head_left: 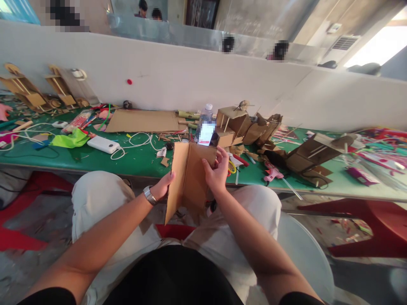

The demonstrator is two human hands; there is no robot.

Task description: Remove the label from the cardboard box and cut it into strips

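Between my hands, above my lap, is a folded piece of cardboard [199,178] with upright panels meeting at an angle. My left hand [164,185] grips its left panel; most of those fingers are hidden behind the board. On the right edge, my right hand [218,171] pinches the cardboard between the thumb in front and fingers behind. Just beyond it a phone [206,132] with a lit screen leans near a clear bottle [208,111]. Right of the phone stands a cardboard model [233,118] with wooden sticks.
A white power bank [103,144] with cables and a flat cardboard sheet [143,120] lie left on the green table [140,164]. Rightward are a pink glue gun [272,173] and another cardboard model [313,154]. A red stool [365,220] stands at right. People sit beyond the partition [178,72].
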